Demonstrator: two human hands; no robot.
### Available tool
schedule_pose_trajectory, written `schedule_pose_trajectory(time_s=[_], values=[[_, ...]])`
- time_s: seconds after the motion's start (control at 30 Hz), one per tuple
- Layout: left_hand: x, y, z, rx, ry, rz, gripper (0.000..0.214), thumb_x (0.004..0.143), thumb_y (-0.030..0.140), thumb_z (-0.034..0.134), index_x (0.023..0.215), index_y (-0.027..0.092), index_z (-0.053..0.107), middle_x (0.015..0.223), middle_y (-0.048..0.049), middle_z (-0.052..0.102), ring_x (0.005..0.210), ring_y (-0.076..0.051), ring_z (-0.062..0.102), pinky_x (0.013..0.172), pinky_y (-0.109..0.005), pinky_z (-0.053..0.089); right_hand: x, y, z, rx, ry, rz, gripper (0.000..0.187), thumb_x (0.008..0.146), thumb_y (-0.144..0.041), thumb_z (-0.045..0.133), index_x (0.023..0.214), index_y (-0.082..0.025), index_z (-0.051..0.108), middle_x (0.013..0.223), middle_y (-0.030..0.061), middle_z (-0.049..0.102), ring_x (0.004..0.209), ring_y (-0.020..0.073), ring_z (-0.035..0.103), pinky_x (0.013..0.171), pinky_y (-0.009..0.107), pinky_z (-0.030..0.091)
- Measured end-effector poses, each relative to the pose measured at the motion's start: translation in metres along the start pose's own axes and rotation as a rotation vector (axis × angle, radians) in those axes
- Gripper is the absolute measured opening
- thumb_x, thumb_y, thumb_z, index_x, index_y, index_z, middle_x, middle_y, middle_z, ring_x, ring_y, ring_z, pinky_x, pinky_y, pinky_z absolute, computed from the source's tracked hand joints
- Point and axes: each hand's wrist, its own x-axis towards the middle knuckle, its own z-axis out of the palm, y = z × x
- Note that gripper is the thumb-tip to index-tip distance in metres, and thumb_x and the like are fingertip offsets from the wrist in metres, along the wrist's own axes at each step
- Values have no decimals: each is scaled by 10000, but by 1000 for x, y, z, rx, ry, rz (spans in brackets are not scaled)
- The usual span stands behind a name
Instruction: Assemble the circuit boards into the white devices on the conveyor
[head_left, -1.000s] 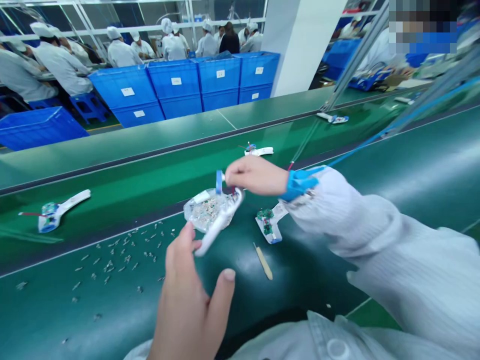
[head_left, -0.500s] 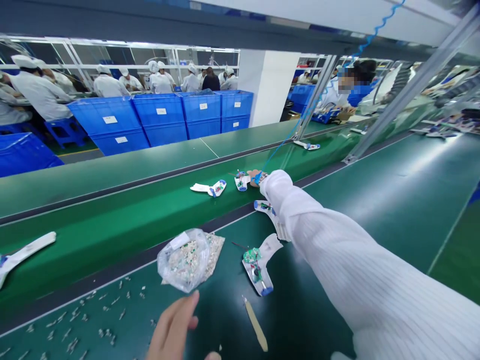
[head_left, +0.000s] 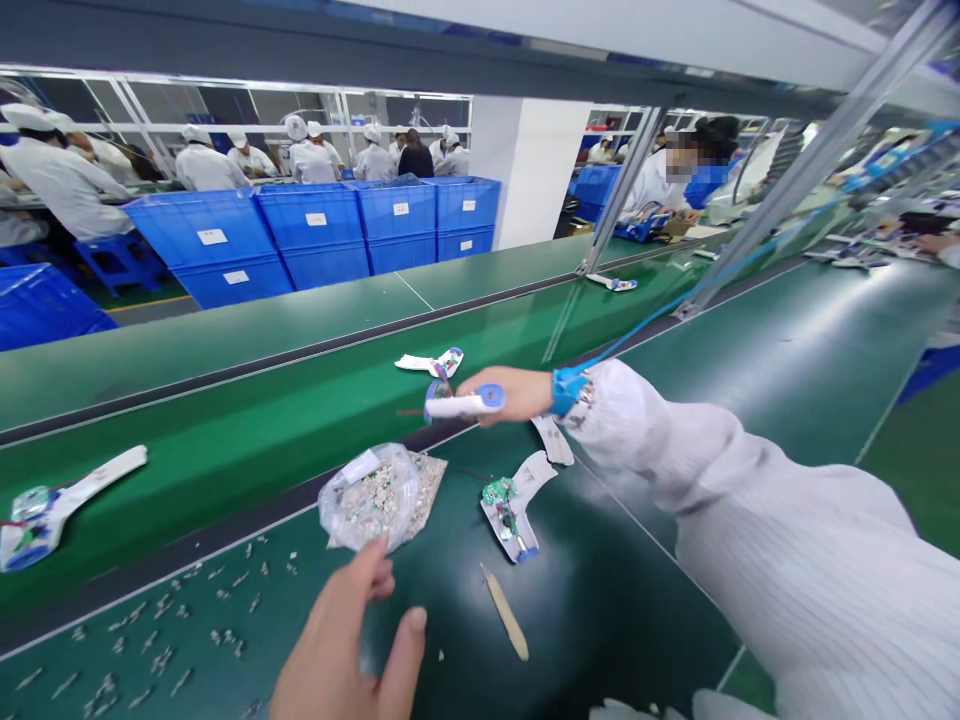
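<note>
My right hand [head_left: 525, 392], a blue strap around its wrist, holds a white gun-shaped plastic housing [head_left: 459, 404] with blue ends over the near edge of the green belt. Part of the housing is hidden by my fingers. Below it on the table lies a similar open housing [head_left: 525, 490] with a green circuit board and wires. Another housing [head_left: 555, 441] is partly covered by my right arm. My left hand [head_left: 341, 640] is open and holds nothing, its fingertips near a clear plastic bag [head_left: 367, 500] of small pale parts. A beige-handled pointed tool [head_left: 505, 612] lies to its right.
On the green belt [head_left: 247, 440] lie more housings, one at the far left [head_left: 71, 510] and one beyond my right hand [head_left: 431, 363]. Small metal parts [head_left: 161, 660] are scattered at the lower left. Metal posts [head_left: 817, 150] rise on the right. Blue bins [head_left: 311, 235] and co-workers are beyond.
My right hand has lifted a housing off the belt and drawn it back toward me. My left hand has come further into view. Housings on the belt have shifted right.
</note>
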Motion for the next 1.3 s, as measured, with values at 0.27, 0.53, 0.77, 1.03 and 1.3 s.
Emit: schedule_pose_trajectory(time_s=[0.27,0.53,0.77,1.03,1.3], values=[[-9,11,-17,196,404,440,250,778,210,626,1018,228,558,925,-46,676,832,-180,665,735,-229,501,-38,-66,92,879,-754,-288,120,752,-136,647,821,-81,565,743,9,620,660,84,627,682,202,536],[-16,15,-28,-254,283,229,268,789,285,645,1054,248,627,972,-26,708,860,-182,676,719,-222,518,-29,-67,112,1074,-988,-470,341,700,-359,770,809,-60,648,725,40,658,670,119,646,670,219,538],[-13,29,-35,-1238,101,-290,196,771,308,685,956,249,712,841,-36,724,758,-187,684,726,-298,562,-35,-73,116,888,-783,-569,540,612,-508,778,905,-90,602,879,62,625,842,149,599,794,268,485],[-14,33,-36,-1136,189,-323,241,783,287,689,1018,238,700,943,-34,723,876,-168,675,760,-222,546,-64,-92,98,615,676,-378,191,723,-278,677,828,-157,572,813,21,581,773,141,549,738,291,463],[-16,34,-38,-838,121,-254,225,791,339,683,1002,262,674,951,-11,731,822,-145,683,707,-181,546,-72,-131,115,451,575,-591,137,741,-155,644,612,-143,601,582,-33,542,583,70,490,579,185,405]])
